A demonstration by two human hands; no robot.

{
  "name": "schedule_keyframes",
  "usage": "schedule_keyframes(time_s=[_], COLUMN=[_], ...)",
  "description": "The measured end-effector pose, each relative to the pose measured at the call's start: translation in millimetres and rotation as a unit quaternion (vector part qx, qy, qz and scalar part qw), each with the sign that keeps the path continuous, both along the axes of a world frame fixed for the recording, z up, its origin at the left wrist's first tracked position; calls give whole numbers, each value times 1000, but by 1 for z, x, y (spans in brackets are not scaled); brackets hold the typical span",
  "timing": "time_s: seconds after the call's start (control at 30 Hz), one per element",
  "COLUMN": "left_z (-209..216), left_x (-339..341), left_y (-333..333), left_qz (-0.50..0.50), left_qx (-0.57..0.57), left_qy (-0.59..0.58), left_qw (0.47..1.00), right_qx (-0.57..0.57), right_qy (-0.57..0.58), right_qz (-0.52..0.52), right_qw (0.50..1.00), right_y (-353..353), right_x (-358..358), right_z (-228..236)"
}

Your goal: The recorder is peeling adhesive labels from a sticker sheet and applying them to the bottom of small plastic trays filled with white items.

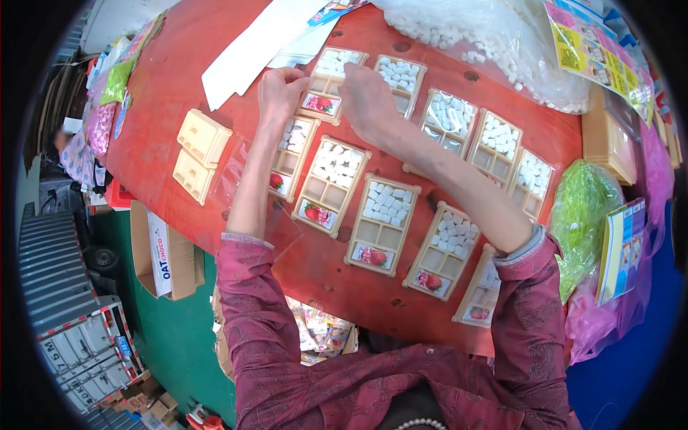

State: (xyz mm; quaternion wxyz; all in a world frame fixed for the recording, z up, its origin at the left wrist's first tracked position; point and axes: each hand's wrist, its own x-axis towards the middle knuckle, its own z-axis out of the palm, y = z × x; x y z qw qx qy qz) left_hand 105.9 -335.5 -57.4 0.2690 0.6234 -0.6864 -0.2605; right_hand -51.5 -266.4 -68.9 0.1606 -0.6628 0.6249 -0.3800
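Note:
My left hand (pixel 281 93) is pinched closed at the left edge of a beige compartment tray (pixel 324 87). Across from it, my right hand (pixel 367 100) bends over the same tray's right side, its fingers curled together. Whatever lies between the fingertips is too small to make out. White marshmallow-like pieces (pixel 335 61) fill the tray's far compartment, and a strawberry-print packet (pixel 319 104) sits in a near one. Similar filled trays stand in two slanting rows, among them one tray (pixel 331 185) just below my hands and another (pixel 383 223) nearer me.
Stacked beige trays (pixel 203 136) stand at the left of the red table (pixel 165 79). White sheets (pixel 251 46) lie at the far side. A clear bag of white pieces (pixel 494 43) spreads far right, beside a green bag (pixel 588 208). A carton of packets (pixel 322 330) sits below the near edge.

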Motion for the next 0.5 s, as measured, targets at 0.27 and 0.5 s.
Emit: schedule_keyframes(time_s=[0.27,0.5], left_z=[-1,3], left_x=[-11,16], left_y=[5,-3], left_qz=[-47,-116], left_qx=[-41,-6], left_qy=[-44,-7], left_qw=[997,993], right_qx=[-54,-19], right_qy=[261,311], right_qz=[86,109], right_qw=[960,944], right_y=[11,13], right_x=[6,15], right_z=[-4,-4])
